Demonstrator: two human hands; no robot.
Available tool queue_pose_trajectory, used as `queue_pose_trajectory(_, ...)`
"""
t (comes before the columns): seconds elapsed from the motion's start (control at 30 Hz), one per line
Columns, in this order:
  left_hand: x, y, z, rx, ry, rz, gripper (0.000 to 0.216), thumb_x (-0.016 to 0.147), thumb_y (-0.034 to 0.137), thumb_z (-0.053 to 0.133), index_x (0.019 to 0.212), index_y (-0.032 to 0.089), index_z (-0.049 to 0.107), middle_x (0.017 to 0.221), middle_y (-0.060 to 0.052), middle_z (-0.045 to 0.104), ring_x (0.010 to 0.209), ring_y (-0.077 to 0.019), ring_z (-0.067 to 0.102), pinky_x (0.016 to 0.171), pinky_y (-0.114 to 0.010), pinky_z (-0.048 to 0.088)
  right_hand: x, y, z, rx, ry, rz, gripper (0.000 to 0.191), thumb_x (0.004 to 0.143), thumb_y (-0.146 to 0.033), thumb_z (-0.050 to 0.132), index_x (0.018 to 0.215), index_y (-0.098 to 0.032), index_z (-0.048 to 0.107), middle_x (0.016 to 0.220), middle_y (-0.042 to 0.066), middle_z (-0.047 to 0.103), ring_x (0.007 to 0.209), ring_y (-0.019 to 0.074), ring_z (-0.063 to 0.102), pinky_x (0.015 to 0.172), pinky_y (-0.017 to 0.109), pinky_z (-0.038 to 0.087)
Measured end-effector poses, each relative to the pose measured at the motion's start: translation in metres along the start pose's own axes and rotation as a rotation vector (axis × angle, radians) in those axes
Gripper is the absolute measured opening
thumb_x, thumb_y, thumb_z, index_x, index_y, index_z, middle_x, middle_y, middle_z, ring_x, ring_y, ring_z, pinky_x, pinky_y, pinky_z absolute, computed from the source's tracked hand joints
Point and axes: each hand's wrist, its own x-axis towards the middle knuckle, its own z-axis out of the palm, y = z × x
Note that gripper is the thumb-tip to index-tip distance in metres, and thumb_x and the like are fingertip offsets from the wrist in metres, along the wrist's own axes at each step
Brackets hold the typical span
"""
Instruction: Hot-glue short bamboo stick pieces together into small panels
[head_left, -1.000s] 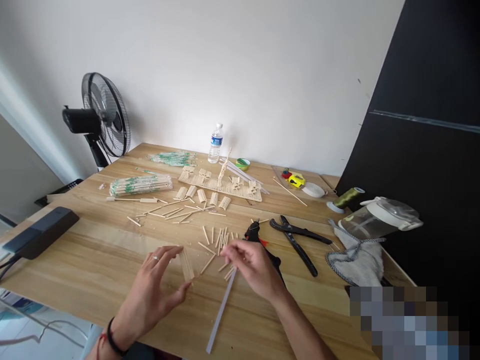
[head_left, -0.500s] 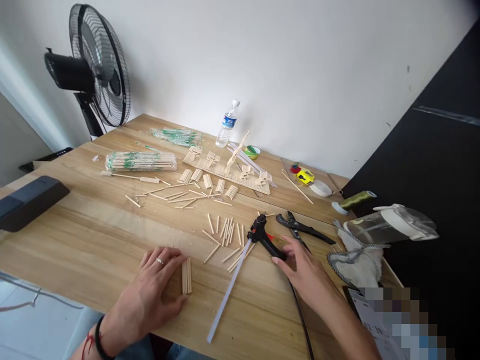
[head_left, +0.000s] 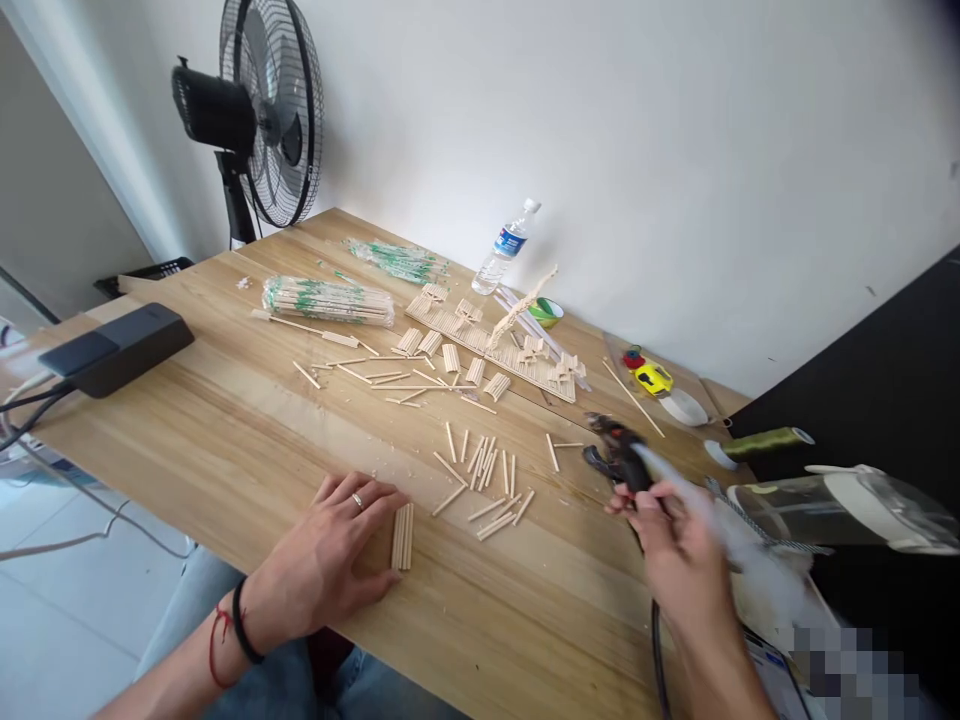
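My left hand (head_left: 334,555) rests at the near edge of the table, its fingers and thumb bracketing a small row of short wooden sticks (head_left: 403,537) laid side by side. In my right hand (head_left: 675,540) is a black glue gun (head_left: 626,455), raised off the table. A pale glue stick (head_left: 690,495) juts from its back, smeared by motion. Between the hands lie several loose short sticks (head_left: 487,460). Farther back stands a stick-built model (head_left: 487,335) with a raised twisted piece, and small slatted panels (head_left: 451,358) lie before it.
Bagged stick bundles (head_left: 328,300), a water bottle (head_left: 504,248) and a fan (head_left: 270,120) are at the back left. A dark box with cables (head_left: 120,345) sits on the left. Rightward are a yellow tape measure (head_left: 652,378), a green thread spool (head_left: 765,443) and a clear jug (head_left: 795,505).
My right hand has closed on the glue gun, lifted it and swung it to the right, its glue stick now pointing right. My left hand stays by the stick row. The view has shifted.
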Motion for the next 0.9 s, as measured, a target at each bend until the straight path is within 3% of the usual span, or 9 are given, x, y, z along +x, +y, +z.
queue_pose_trajectory(0.13, -0.001, 0.002, -0.004, -0.026, -0.026, 0.001, 0.061, 0.083, 0.026, 0.081, 0.14, 0.022, 0.058, 0.136, -0.011, 0.07, 0.122, -0.0337, 0.061, 0.107, -0.053, 0.045, 0.003, -0.019, 0.001, 0.383, 0.056, 0.18, 0.029, 0.092, -0.048, 0.071, 0.112, -0.03, 0.061, 0.082, -0.001, 0.06, 0.067, 0.0182, 0.062, 0.071, 0.042, 0.057)
queue_pose_trajectory(0.3, -0.002, 0.003, -0.006, -0.054, -0.047, -0.011, 0.057, 0.087, 0.024, 0.076, 0.14, 0.021, 0.055, 0.136, -0.011, 0.069, 0.123, -0.0324, 0.06, 0.108, -0.053, 0.043, -0.014, -0.039, 0.005, 0.498, -0.177, 0.274, 0.024, 0.095, -0.047, 0.061, 0.111, -0.03, 0.064, 0.085, 0.007, 0.072, 0.073, 0.0251, 0.07, 0.068, 0.046, 0.058)
queue_pose_trajectory(0.37, -0.002, 0.003, -0.006, -0.071, -0.042, -0.011, 0.058, 0.087, 0.022, 0.075, 0.14, 0.021, 0.055, 0.135, -0.011, 0.069, 0.122, -0.0315, 0.059, 0.109, -0.051, 0.043, -0.024, -0.044, 0.006, 0.466, -0.287, 0.259, 0.027, 0.093, -0.047, 0.065, 0.114, -0.03, 0.062, 0.091, 0.01, 0.078, 0.076, 0.0283, 0.074, 0.07, 0.049, 0.06)
queue_pose_trajectory(0.47, -0.001, 0.003, -0.006, -0.095, -0.034, -0.013, 0.059, 0.084, 0.02, 0.075, 0.139, 0.021, 0.054, 0.135, -0.011, 0.068, 0.122, -0.0305, 0.058, 0.109, -0.05, 0.043, -0.04, -0.056, 0.004, 0.259, -0.349, 0.206, 0.036, 0.093, -0.045, 0.072, 0.124, -0.03, 0.059, 0.097, 0.01, 0.082, 0.071, 0.0267, 0.076, 0.07, 0.045, 0.062)
queue_pose_trajectory(0.53, -0.001, 0.003, -0.006, -0.098, -0.035, -0.008, 0.06, 0.084, 0.02, 0.075, 0.139, 0.02, 0.053, 0.133, -0.011, 0.069, 0.122, -0.0304, 0.059, 0.109, -0.049, 0.043, -0.047, -0.066, 0.001, 0.024, -0.355, 0.116, 0.036, 0.1, -0.048, 0.064, 0.131, -0.029, 0.062, 0.09, 0.007, 0.081, 0.061, 0.0222, 0.072, 0.061, 0.037, 0.061)
queue_pose_trajectory(0.6, 0.0, 0.003, -0.007, -0.094, -0.037, -0.001, 0.061, 0.083, 0.02, 0.075, 0.14, 0.02, 0.052, 0.133, -0.012, 0.069, 0.123, -0.0307, 0.059, 0.11, -0.049, 0.043, -0.049, -0.075, 0.0, -0.203, -0.387, -0.062, 0.032, 0.102, -0.049, 0.061, 0.127, -0.03, 0.069, 0.086, 0.006, 0.079, 0.06, 0.0213, 0.072, 0.057, 0.032, 0.059)
queue_pose_trajectory(0.67, 0.0, 0.004, -0.007, -0.089, -0.04, 0.001, 0.062, 0.083, 0.02, 0.075, 0.141, 0.021, 0.051, 0.133, -0.012, 0.069, 0.124, -0.0315, 0.059, 0.111, -0.05, 0.043, -0.048, -0.082, 0.001, -0.346, -0.411, -0.258, 0.026, 0.1, -0.05, 0.064, 0.114, -0.031, 0.074, 0.092, 0.006, 0.078, 0.075, 0.0242, 0.076, 0.066, 0.033, 0.062)
queue_pose_trajectory(0.77, 0.0, 0.004, -0.008, -0.087, -0.056, -0.001, 0.062, 0.083, 0.02, 0.074, 0.141, 0.021, 0.051, 0.132, -0.011, 0.07, 0.124, -0.0319, 0.06, 0.111, -0.05, 0.043, -0.047, -0.084, 0.01, -0.342, -0.406, -0.406, 0.027, 0.102, -0.053, 0.059, 0.103, -0.03, 0.072, 0.1, 0.008, 0.075, 0.094, 0.0272, 0.075, 0.083, 0.037, 0.062)
queue_pose_trajectory(0.9, 0.0, 0.004, -0.008, -0.082, -0.055, -0.011, 0.061, 0.082, 0.018, 0.074, 0.139, 0.021, 0.053, 0.126, -0.01, 0.072, 0.12, -0.0302, 0.063, 0.109, -0.048, 0.045, -0.051, -0.077, 0.025, -0.227, -0.526, -0.33, 0.032, 0.109, -0.051, 0.046, 0.108, -0.026, 0.066, 0.101, 0.01, 0.076, 0.096, 0.0267, 0.076, 0.084, 0.037, 0.063)
